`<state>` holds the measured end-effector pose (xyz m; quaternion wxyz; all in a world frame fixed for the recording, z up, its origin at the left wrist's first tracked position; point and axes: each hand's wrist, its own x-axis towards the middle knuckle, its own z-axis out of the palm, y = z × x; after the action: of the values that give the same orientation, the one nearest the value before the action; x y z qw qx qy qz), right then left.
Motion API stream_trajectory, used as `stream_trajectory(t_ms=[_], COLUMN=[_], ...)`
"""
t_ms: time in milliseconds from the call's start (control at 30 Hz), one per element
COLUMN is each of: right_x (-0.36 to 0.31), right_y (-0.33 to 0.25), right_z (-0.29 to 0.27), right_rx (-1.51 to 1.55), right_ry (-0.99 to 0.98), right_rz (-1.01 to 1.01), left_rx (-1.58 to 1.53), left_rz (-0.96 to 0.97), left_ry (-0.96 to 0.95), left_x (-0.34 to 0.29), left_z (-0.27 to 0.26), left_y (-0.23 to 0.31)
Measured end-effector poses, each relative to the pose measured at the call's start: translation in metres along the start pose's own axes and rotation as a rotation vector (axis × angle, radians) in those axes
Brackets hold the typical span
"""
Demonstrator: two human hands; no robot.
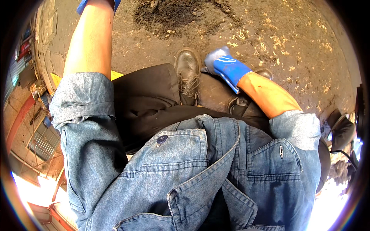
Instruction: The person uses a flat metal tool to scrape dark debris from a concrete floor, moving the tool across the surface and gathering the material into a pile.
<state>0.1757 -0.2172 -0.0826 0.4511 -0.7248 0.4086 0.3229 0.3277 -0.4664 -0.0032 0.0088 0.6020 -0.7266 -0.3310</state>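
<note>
My right hand (221,63), in a blue and grey work glove, hangs over the dirt floor just right of a brown laced boot (188,73). Its grey finger end is blurred and foreshortened, so I cannot make out the fingers or anything in them. My left forearm (89,42) stretches toward the top edge, where a strip of blue glove cuff (81,6) shows; the left hand itself lies beyond the frame. Ahead of the boot is a heap of dark, crumbly soil (165,19).
The other boot (264,72) is partly hidden behind my right wrist. Black cloth (148,90) covers my legs, with yellow edges (56,79) showing beside it. Pale flecks (277,42) dot the brown floor (304,57). Metal framing (19,123) stands at the left, dark objects (342,131) at the right.
</note>
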Motion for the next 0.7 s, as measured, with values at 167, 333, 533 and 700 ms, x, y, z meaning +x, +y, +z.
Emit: stream_trajectory(t_ms=[167, 333, 533, 700], right_x=[0.028, -0.02, -0.039, -0.006], right_y=[0.074, 0.11, 0.127, 0.137], right_z=[-0.015, -0.07, -0.091, -0.096], right_rx=[0.488, 1.237, 1.347, 0.765], right_ry=[0.582, 0.732, 1.197, 1.452], right_rz=[0.306, 0.246, 0.128, 0.295], left_rx=[0.005, 0.016, 0.007, -0.026], left_rz=[0.015, 0.01, 0.022, 0.053], left_ry=[-0.001, 0.015, 0.046, 0.088], left_x=[0.004, 0.008, 0.028, 0.042], left_z=[0.002, -0.001, -0.004, 0.011], left_y=[0.006, 0.004, 0.015, 0.021])
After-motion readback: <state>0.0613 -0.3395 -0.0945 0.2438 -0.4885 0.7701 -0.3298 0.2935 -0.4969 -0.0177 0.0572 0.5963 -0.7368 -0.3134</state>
